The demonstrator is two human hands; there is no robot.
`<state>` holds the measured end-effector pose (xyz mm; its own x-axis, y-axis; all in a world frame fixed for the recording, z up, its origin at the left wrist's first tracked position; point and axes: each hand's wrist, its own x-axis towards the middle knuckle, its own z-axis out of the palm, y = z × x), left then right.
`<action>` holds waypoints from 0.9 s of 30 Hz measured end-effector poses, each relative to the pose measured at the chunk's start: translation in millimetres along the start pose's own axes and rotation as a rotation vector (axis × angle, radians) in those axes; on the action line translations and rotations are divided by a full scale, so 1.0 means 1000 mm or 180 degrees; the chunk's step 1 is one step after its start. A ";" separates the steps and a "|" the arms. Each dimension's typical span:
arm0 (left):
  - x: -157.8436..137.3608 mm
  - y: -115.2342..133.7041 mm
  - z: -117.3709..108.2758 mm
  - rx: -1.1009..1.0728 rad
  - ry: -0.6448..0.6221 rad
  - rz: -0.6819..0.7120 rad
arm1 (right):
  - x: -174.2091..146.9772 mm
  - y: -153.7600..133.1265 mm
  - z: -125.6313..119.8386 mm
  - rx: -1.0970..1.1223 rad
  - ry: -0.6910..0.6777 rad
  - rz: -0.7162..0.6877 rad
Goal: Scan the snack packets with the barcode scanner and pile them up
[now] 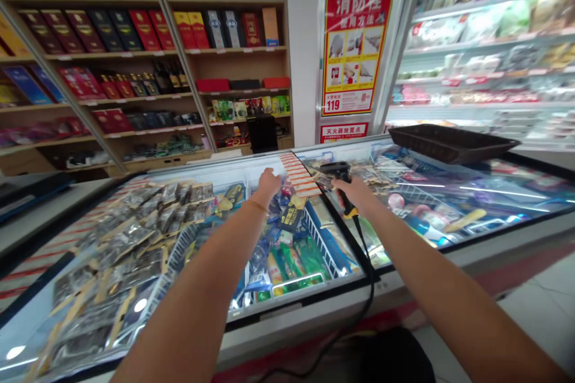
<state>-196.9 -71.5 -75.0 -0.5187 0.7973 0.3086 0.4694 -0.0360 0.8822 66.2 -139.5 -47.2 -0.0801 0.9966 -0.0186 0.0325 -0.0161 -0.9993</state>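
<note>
My right hand point(354, 192) is wrapped round the handle of a black and yellow barcode scanner point(336, 169), whose dark cable hangs over the freezer's front edge. Stretched out over the chest freezer point(359, 311), my left hand point(268, 183) has its fingers curled; anything in them is hidden. Just right of that hand is an orange-and-white striped label sheet point(300, 175). Below it, through the glass, show a dark blue packet point(291, 216) and green packets point(294, 260) in a white wire basket point(321, 242).
Many small packets point(130, 233) are spread across the left side of the freezer top. A dark brown tray point(449, 142) rests at the right rear. Behind stand shelves of boxed goods point(103, 30), a red poster point(357, 48) and a lit refrigerated display point(485, 60).
</note>
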 end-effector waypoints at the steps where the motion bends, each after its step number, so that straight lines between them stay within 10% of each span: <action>1: 0.001 -0.005 -0.023 0.0272 0.0024 -0.0075 | -0.004 0.000 0.014 0.0028 -0.0080 0.0011; 11: -0.013 -0.059 -0.192 0.2897 0.0547 -0.0173 | -0.037 0.020 0.118 0.0405 -0.0759 0.0000; 27: 0.011 -0.075 -0.211 0.2218 0.0599 -0.0693 | -0.032 0.044 0.107 0.0233 -0.0727 0.0275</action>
<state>-388.0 -187.1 -62.6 -0.7355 0.6242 0.2636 0.6532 0.5500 0.5204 -36.6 -180.6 -93.6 -0.3034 0.9474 -0.1022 -0.0226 -0.1144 -0.9932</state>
